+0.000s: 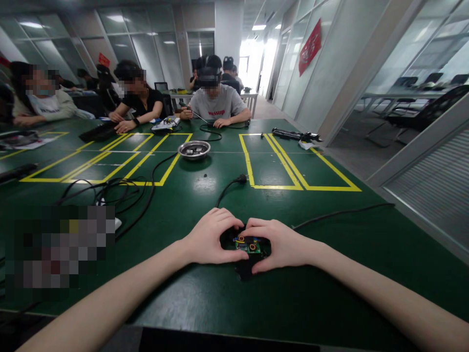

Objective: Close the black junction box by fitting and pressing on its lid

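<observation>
Bare forearms (146, 275) frame a glossy green tabletop (176, 313). Left to right: a round, shiny metal bowl (194, 150) at eleven o'clock; the left hand (212, 237), curled; a rectangular green circuit board (247, 246) with copper-ringed coils between both palms, long axis nine to three; the right hand (284, 244), curled opposite. Whether either grips it cannot be told.

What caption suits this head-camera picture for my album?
Left hand and right hand around a circuit board at a green table, metal bowl beyond.
</observation>
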`<state>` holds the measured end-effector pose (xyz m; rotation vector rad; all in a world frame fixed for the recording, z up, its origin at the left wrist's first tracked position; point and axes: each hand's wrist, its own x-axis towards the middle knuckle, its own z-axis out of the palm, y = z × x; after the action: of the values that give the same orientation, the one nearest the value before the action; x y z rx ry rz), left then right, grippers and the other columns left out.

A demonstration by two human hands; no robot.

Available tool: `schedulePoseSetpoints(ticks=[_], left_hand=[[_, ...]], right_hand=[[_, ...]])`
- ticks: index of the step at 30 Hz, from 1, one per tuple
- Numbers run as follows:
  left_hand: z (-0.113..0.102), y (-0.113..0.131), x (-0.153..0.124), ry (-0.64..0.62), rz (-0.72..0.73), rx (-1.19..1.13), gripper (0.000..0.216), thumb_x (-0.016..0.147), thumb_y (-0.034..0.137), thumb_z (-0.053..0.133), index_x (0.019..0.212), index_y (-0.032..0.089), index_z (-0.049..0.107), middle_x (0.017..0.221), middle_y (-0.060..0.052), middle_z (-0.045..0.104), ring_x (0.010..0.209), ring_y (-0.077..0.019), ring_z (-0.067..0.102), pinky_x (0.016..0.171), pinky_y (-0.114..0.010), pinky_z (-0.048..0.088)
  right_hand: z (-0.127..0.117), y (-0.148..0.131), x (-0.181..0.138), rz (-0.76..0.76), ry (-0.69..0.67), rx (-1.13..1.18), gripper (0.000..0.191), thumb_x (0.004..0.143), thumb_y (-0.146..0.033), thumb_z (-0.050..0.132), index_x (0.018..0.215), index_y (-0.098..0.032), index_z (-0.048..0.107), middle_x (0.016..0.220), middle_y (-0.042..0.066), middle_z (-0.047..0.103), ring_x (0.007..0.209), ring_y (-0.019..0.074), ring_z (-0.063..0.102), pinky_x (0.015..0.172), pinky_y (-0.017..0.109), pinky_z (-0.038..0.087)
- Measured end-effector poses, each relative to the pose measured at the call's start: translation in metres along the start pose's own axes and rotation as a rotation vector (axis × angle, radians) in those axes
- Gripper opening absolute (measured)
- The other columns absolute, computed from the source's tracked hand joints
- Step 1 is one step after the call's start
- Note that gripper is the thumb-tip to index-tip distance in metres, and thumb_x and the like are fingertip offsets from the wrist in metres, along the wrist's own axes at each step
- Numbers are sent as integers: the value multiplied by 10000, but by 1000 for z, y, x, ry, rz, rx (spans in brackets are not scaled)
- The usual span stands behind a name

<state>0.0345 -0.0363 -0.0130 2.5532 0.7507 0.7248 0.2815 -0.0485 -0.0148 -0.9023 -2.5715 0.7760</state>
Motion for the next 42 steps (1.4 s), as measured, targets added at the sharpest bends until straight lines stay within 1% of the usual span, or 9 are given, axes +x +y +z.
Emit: schedulePoseSetpoints(ticks=[2,4,6,10,17,22,26,33,42], left_hand=[[4,4,1,-35,-17,37,520,748,653,788,975,204,654,906,-42,719,864,-233,657,879,-399,490],[8,7,1,-31,-56,81,567,709,690,797,973,211,648,924,-45,722,891,-248,659,899,-412,482],[9,9,0,-27,-76,118,615,694,689,810,1052,214,655,1037,-75,732,1009,-286,660,961,-444,474],[5,5,-2,-75,-82,140,674,679,604,860,1195,216,668,1283,-122,690,1298,-362,563,1112,-510,414],[-9,-15,-4,-221,-3,49,878,680,527,892,1427,188,582,1477,-165,598,1454,-393,445,1204,-561,338],[-10,-21,-4,-217,34,10,898,684,470,898,1472,211,553,1503,-153,584,1472,-379,440,1210,-558,342],[-10,-23,-5,-228,53,-15,1025,585,523,946,1479,213,550,1513,-166,570,1481,-398,425,1216,-572,327],[-13,-26,-2,-235,55,-43,995,569,531,957,1438,220,587,1503,-163,582,1473,-387,445,1209,-557,343],[-4,-21,-1,-169,-24,26,801,717,505,886,1415,231,603,1497,-151,590,1477,-361,447,1194,-545,381]], right_hand=[[1,-1,-1,-30,2,31,624,702,-470,906,1235,-210,712,1136,68,671,978,227,694,875,338,559],[1,-1,-2,-61,62,66,587,717,-418,898,1230,-207,705,1140,72,661,1000,223,684,903,342,557],[-1,1,-3,-73,140,115,519,747,-319,861,1224,-201,696,1131,78,657,1001,216,676,865,324,570],[-4,3,-4,-31,226,201,302,815,-187,724,1117,-205,721,1055,74,686,866,175,680,619,229,548],[-3,7,-1,18,263,154,160,869,-277,746,1008,-199,754,965,60,771,768,169,699,708,276,573],[1,9,0,-6,311,167,143,898,-327,754,977,-210,775,970,60,800,868,203,751,824,323,596],[3,8,1,7,338,187,142,893,-331,766,962,-208,782,972,57,807,861,200,761,800,311,606],[4,7,3,24,378,173,111,875,-299,787,935,-207,793,917,46,810,787,185,757,733,293,600],[19,11,6,-54,431,61,86,879,-288,787,908,-208,780,885,51,803,795,199,759,768,319,612]])
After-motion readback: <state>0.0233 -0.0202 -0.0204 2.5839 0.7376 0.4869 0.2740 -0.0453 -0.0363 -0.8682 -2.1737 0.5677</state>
